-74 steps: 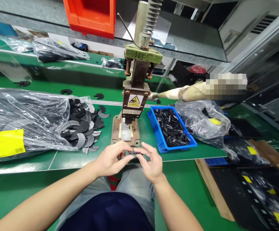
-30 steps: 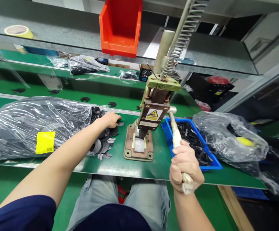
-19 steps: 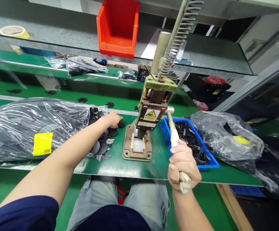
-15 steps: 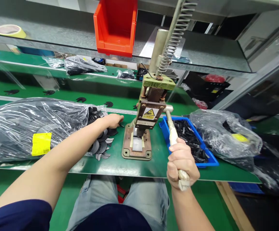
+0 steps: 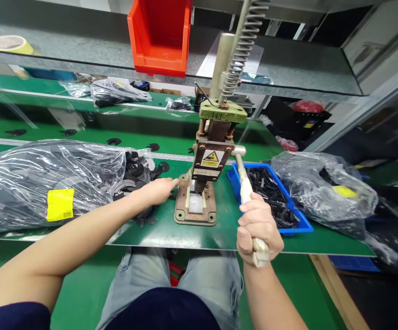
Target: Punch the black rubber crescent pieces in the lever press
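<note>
A grey shelf (image 5: 82, 32) with a red bin (image 5: 160, 62) crosses the back of the workshop, well beyond both hands, and a green bench (image 5: 164, 236) carries everything near my grip. My right grip (image 5: 261, 224) is wrapped tightly around the taped lever (image 5: 244, 181) of a press (image 5: 206, 160), which stands beyond it and to its left. My left grip (image 5: 160, 191) is by the left edge of the press base (image 5: 179, 215); its fingertips point at that edge, but its underside is hidden, so I cannot tell whether it pinches anything. The pile of dark curved pieces (image 5: 137, 169) lies just left of and beyond that grip, spilling from a clear bag (image 5: 78, 165) farther left; the blue tray (image 5: 306, 225) of black parts (image 5: 264, 183) is just beyond the right grip. To do this well, I'd hold the lever dead steady while the left fingers are this near the base, keep them out from under the ram (image 5: 200, 185), and bring the left grip in low from the side. Against the frame half a second ago, the left grip is drawn back toward my body, uncovering the far side of the pile; the right grip keeps the same hold, with the lever hardly changed.
</note>
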Tool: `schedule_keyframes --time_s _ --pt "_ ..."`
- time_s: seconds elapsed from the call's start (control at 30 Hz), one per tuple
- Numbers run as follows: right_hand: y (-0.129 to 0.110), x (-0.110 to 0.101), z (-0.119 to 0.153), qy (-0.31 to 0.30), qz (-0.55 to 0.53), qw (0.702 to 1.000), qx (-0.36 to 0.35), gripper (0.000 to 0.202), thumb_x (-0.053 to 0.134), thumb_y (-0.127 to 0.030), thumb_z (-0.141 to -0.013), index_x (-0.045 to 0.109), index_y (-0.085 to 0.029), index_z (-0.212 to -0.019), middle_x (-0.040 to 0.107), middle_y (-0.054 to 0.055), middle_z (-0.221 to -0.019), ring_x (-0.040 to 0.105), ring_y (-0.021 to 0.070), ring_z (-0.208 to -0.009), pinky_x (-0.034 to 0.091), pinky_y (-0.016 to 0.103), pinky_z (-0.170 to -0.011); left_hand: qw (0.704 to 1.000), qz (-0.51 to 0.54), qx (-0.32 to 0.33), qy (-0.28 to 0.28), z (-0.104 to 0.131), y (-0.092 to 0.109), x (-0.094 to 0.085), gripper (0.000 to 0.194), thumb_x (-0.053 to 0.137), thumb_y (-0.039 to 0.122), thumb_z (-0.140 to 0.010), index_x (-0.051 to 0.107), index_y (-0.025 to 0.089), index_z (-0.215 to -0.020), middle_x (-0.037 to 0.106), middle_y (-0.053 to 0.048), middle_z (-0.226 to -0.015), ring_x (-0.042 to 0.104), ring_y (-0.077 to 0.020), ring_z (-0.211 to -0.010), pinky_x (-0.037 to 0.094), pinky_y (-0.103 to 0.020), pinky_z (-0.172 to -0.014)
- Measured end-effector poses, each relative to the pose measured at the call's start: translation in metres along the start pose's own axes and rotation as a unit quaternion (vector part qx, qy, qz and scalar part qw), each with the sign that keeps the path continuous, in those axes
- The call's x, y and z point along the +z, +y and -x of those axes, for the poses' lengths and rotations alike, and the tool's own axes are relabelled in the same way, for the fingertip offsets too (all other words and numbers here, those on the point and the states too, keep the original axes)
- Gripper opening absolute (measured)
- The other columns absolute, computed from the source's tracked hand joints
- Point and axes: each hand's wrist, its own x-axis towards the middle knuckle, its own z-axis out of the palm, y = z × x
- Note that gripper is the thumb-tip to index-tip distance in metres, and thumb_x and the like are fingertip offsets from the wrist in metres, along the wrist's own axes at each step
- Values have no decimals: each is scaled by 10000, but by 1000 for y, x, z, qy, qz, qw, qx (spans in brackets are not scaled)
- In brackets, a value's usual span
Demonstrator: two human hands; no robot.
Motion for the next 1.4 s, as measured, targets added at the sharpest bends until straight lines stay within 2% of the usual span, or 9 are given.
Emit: schedule_keyframes --time_s 0.13,0.27,0.4,0.57,0.7,0.8,0.97,1.2,1.4 --pt "-1 -1 0 -8 -5 1000 4 144 681 -191 -828 596 -244 -724 630 -21 -704 672 213 -814 563 645 -1005 983 125 -93 101 14 14 31 312 631 235 -953 568 206 -1257 773 -122 -1120 756 -293 -1051 564 -364 -862" --pt "-1 0 -1 -6 -3 1000 4 146 679 -179 -823 597 -246 -722 630 -17 -703 670 217 -809 563 642 -1000 944 262 -155 127 17 16 43 164 635 322 -977 621 224 -1108 780 -50 -959 786 -242 -897 576 -313 -773" --pt "0 1 0 1 -4 1000 -1 148 678 -200 -835 595 -238 -719 629 -18 -693 671 217 -804 561 656 -995 885 420 -179 92 11 14 29 237 634 450 -991 608 215 -989 748 -4 -821 790 -187 -710 556 -231 -599" --pt "-1 1 0 -1 -2 1000 5 156 682 -198 -838 593 -238 -716 631 -21 -693 682 212 -812 565 633 -1007 865 472 -169 15 -5 24 14 336 565 554 -1031 484 229 -1033 660 38 -562 710 -180 -479 475 -194 -418" --pt "0 0 0 -8 -3 1000 1 147 683 -195 -834 597 -239 -724 633 -23 -708 687 208 -817 562 626 -1022 813 564 -145 -18 -19 34 19 355 652 505 -1011 458 215 -1076 661 38 -574 717 -172 -498 539 -209 -462" --pt "0 0 0 -8 -1 1000 0 149 681 -202 -840 594 -242 -725 635 -23 -708 685 209 -814 566 636 -1018 780 606 -149 -35 -27 36 22 367 737 455 -969 474 200 -982 670 25 -598 714 -150 -512 570 -215 -500" --pt "0 0 1 -6 1 1000 1 151 682 -210 -843 593 -247 -727 632 -29 -704 689 207 -810 570 631 -1027 772 614 -150 -62 -37 36 21 392 772 468 -942 489 196 -938 642 33 -529 675 -139 -465 540 -201 -467" --pt "0 2 2 10 -11 1000 5 155 680 -220 -851 592 -240 -725 628 -24 -701 683 206 -814 563 633 -1027 781 602 -137 -89 -41 40 22 267 717 383 -986 541 183 -988 623 37 -517 655 -132 -442 525 -183 -438" --pt "1 2 4 11 9 1000 13 189 687 -286 -875 585 -267 -718 623 -36 -666 673 205 -776 580 623 -999 802 563 -172 -102 -45 44 18 204 703 348 -988 575 190 -1009 590 53 -487 616 -127 -401 475 -167 -400"
